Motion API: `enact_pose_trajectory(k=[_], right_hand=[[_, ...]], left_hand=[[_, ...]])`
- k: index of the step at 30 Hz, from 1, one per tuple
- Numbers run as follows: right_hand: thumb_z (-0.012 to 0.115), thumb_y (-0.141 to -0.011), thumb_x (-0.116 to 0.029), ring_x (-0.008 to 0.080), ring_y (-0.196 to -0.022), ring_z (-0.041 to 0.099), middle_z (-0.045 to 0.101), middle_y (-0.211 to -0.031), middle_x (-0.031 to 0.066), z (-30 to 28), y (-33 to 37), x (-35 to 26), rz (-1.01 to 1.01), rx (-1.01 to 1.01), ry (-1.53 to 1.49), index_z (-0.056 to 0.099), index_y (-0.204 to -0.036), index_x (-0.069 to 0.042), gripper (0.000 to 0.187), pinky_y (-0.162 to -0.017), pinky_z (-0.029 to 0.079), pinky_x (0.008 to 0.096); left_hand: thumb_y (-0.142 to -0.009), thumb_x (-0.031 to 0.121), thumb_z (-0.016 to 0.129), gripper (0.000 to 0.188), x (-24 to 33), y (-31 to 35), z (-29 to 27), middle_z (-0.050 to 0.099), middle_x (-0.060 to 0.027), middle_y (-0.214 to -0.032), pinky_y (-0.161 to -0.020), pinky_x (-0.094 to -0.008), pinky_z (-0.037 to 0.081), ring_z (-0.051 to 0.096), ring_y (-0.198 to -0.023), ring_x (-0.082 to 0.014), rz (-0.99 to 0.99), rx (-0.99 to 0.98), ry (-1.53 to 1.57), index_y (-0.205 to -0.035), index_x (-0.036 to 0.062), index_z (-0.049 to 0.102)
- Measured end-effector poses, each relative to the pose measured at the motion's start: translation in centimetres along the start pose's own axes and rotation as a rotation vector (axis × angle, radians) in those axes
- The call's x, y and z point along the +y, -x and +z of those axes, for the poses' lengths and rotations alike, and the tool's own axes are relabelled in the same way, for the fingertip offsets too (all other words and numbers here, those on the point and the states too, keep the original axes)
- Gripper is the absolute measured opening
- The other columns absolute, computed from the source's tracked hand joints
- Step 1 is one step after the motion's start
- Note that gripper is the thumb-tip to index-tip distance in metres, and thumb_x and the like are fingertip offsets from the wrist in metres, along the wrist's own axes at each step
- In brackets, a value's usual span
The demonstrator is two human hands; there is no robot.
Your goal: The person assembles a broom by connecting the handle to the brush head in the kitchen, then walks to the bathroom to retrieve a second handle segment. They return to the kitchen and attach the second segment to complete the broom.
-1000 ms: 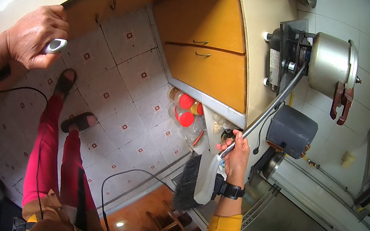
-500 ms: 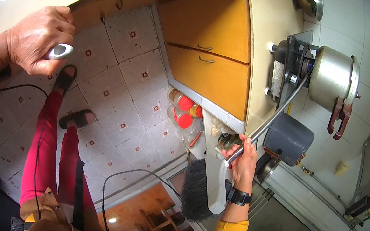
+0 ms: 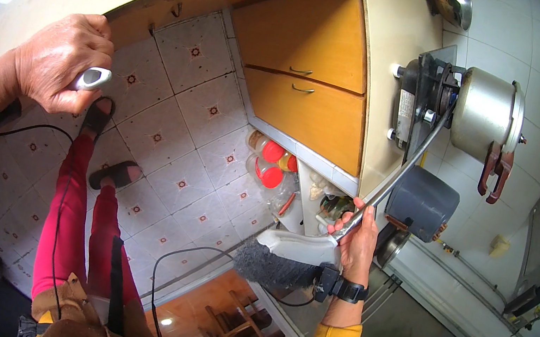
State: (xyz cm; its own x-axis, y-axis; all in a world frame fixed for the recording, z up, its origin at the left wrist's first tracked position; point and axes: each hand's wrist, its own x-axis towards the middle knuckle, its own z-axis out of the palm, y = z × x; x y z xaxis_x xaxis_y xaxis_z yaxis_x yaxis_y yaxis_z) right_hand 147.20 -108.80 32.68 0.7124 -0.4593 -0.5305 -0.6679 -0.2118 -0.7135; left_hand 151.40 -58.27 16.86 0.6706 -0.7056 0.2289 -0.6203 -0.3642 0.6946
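My right hand's [image 3: 360, 244] fingers clamp the silver metal pole [image 3: 403, 172] just beside its black-bristled, white-backed brush head [image 3: 292, 247]; my left hand [image 3: 63, 59] grips a white-and-grey rounded handle [image 3: 93, 79]. Clear red-lidded jars [image 3: 271, 177] sit nearby, and a lidded silver pot [image 3: 484, 108]; contents unclear.

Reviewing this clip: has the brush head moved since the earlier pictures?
Yes: the brush head has turned, its far end swinging up and leftward in view, closer to the red-lidded jars.
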Motion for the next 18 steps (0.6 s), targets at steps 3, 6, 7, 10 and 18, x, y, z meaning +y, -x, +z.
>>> enact_pose_trajectory(k=[3,6,7,10,18], right_hand=[[0.034,-0.102,-0.036,0.0176,-0.053,0.056,0.053,-0.068,0.0076,0.0,0.0,0.0,-0.008,-0.004,-0.031,0.047,-0.115,0.000,0.040,-0.051,0.056,0.0356],[0.035,-0.101,-0.035,0.0173,-0.052,0.056,0.053,-0.067,0.0072,-0.2,0.0,0.0,-0.017,-0.007,-0.051,0.047,-0.114,-0.001,0.038,-0.050,0.056,0.0350],[0.036,-0.101,-0.035,0.0171,-0.052,0.055,0.053,-0.066,0.0070,-0.3,0.0,-0.1,-0.022,-0.009,-0.048,0.047,-0.114,-0.001,0.037,-0.050,0.056,0.0349],[0.039,-0.101,-0.034,0.0163,-0.051,0.055,0.052,-0.065,0.0063,-0.5,0.1,-0.2,-0.019,-0.001,-0.038,0.048,-0.113,-0.002,0.036,-0.049,0.055,0.0344],[0.045,-0.098,-0.037,0.0139,-0.050,0.054,0.052,-0.064,0.0046,-1.4,0.1,0.2,-0.025,0.064,0.089,0.048,-0.114,-0.003,0.037,-0.048,0.055,0.0323]], left_hand=[[-0.063,0.027,0.052,0.022,0.1,0.0,0.0,0.047,-0.0094,-0.052,-0.062,-0.0376,0.043,0.049,-0.051,-0.0281,-0.012,0.008,0.004,-0.055,0.0077,0.045],[-0.063,0.027,0.052,0.022,0.2,-0.2,-0.2,0.047,-0.0093,-0.052,-0.062,-0.0373,0.043,0.049,-0.051,-0.0280,-0.007,-0.002,0.000,-0.056,0.0078,0.046],[-0.063,0.027,0.052,0.022,0.3,-0.4,-0.3,0.047,-0.0094,-0.052,-0.062,-0.0373,0.043,0.049,-0.052,-0.0282,0.000,0.003,-0.005,-0.056,0.0078,0.046],[-0.063,0.028,0.053,0.022,0.4,-0.6,-0.5,0.048,-0.0101,-0.053,-0.062,-0.0376,0.043,0.049,-0.052,-0.0292,0.000,0.004,-0.005,-0.056,0.0078,0.045],[-0.061,0.025,0.054,0.021,-0.2,-0.4,-0.7,0.044,-0.0094,-0.053,-0.064,-0.0371,0.043,0.048,-0.051,-0.0303,-0.010,-0.016,0.100,-0.057,0.0074,0.045]])
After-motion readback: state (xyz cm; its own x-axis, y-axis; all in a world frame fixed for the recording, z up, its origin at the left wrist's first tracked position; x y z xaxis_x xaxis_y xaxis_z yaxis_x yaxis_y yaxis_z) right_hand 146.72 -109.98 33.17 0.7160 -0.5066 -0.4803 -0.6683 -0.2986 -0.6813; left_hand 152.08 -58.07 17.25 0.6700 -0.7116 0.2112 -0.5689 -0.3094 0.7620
